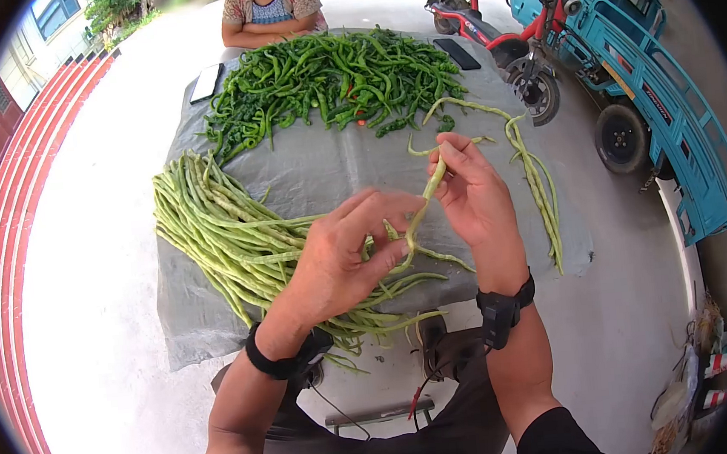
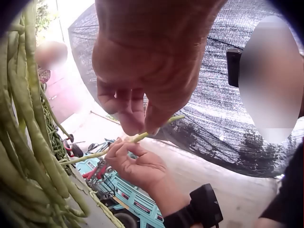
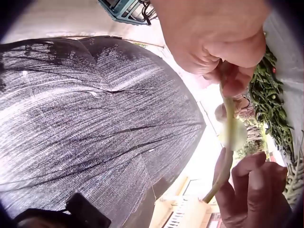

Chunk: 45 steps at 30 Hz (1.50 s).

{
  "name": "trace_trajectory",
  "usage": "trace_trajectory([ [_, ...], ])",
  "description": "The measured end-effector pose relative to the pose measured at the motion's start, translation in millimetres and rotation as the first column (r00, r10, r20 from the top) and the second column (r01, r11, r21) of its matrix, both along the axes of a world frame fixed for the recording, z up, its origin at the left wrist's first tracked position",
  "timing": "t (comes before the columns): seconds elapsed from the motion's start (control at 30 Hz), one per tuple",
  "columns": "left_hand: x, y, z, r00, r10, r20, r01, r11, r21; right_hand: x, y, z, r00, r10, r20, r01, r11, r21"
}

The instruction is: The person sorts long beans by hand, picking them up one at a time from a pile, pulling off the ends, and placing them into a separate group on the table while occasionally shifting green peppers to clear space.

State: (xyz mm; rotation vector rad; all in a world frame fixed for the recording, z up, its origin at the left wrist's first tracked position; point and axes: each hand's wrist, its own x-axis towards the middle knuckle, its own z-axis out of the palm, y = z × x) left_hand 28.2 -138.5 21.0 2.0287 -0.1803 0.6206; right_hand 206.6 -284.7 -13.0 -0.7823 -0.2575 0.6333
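Note:
A pale green long bean (image 1: pixel 434 180) is stretched between both hands above the sheet-covered table (image 1: pixel 317 175). At its upper end, the right hand (image 1: pixel 479 196) pinches it between thumb and fingers. Lower down, the left hand (image 1: pixel 336 259) holds the bean by thumb and fingertips, its upper fingers blurred. In the left wrist view a short end of the bean (image 2: pixel 176 118) sticks out past the fingers. A large bundle of long beans (image 1: pixel 209 213) lies on the left, partly behind the left forearm. Several separate long beans (image 1: pixel 535 179) lie to the right of the right hand.
A broad heap of green peppers (image 1: pixel 326 76) covers the far side, with a phone (image 1: pixel 207 83) at its left and a dark phone (image 1: pixel 457 54) at its right. Another person (image 1: pixel 271 12) leans on the far edge. A blue cargo tricycle (image 1: pixel 662 110) stands at right.

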Motion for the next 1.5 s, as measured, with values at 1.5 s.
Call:
trace_trajectory([
  [1.5,-33,117,13,0.899,0.429,0.088,-0.238,0.647,-0.724,-52,22,26,0.621,0.337,0.708,0.062,0.879,-0.472],
])
